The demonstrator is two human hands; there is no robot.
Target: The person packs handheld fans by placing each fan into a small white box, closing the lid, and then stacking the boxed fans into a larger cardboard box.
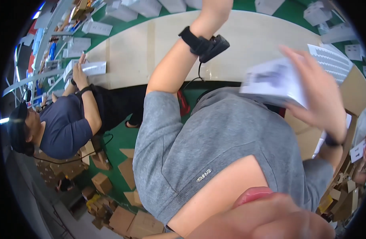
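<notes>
My right hand grips a white box with a purple-grey picture on it. The thumb lies low and the fingers high around the box's right end; hand and box are smeared by motion. The box is held in front of my body, over the near edge of the pale table. My left arm reaches far across the table, with a black strapped device at its wrist. Only the base of my left hand shows at the top edge; its fingers are cut off.
White boxes line the green surface beyond the table. At the right lie a white patterned sheet and an open carton. A co-worker handles a white box at the left. Brown cartons cover the floor behind.
</notes>
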